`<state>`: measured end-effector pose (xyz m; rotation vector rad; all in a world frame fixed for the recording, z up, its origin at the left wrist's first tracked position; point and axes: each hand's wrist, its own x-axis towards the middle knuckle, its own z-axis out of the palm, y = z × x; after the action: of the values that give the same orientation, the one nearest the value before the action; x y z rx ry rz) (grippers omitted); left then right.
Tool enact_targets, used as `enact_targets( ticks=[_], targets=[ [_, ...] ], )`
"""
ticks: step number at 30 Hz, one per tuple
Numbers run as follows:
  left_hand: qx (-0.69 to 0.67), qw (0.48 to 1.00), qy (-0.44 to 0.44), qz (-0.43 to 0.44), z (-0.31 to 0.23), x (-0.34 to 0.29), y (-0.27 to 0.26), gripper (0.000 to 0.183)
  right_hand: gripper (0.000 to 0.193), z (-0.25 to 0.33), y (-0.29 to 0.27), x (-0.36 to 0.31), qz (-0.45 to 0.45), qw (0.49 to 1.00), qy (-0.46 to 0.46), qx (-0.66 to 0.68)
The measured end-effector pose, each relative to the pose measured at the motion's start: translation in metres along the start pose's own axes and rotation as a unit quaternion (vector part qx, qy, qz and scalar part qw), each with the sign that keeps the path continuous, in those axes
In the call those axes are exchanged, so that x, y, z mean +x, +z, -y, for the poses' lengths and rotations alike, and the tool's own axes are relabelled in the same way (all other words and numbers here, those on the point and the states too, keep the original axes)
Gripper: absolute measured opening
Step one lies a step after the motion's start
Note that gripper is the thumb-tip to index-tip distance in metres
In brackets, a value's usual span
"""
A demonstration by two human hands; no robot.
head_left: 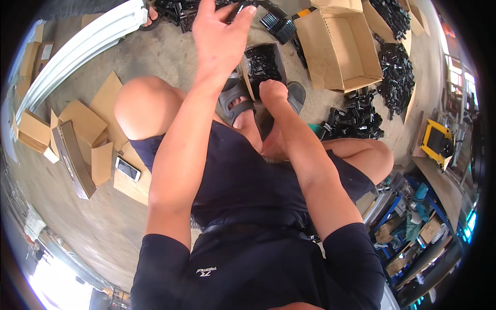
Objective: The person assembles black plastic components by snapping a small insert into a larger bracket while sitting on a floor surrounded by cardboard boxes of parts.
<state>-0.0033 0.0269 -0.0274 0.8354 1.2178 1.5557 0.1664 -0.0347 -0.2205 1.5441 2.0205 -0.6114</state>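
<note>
My left hand [219, 39] is raised at the top of the view, its thumb and fingers closed on a black part [238, 10]. The part's far end runs out of the picture, so its exact kind does not show. Lower and to the right, my right hand [274, 94] is closed in a fist at the near edge of a small cardboard box [245, 77]. Whatever its fingers may hold is hidden. Inside that box lie many small black pieces [263, 59]. The box stands on the floor between my sandalled feet.
A large open cardboard box [336, 51] stands at upper right, beside heaps of black parts [356, 116]. Long white profiles [77, 51] cross the upper left. Flattened and open cartons [77, 121] and a phone [127, 169] lie at left. A cluttered shelf [413, 222] is at right.
</note>
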Motion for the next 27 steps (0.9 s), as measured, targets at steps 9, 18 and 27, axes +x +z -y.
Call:
enact_targets(
  ticks=[9,18,27],
  targets=[
    [0.045,0.997,0.06,-0.036,-0.021,0.001,0.001,0.058,0.016,-0.021,-0.014,-0.058,-0.164,0.982,-0.089,-0.031],
    [0.012,0.997,0.046,-0.058,-0.03,-0.002,-0.01,0.051,0.037,-0.102,-0.049,-0.039,-0.091,0.977,-0.102,-0.162],
    [0.049,0.995,0.068,-0.047,-0.031,0.001,-0.018,0.054,0.045,-0.097,-0.037,-0.041,-0.099,0.964,-0.097,-0.226]
  ],
)
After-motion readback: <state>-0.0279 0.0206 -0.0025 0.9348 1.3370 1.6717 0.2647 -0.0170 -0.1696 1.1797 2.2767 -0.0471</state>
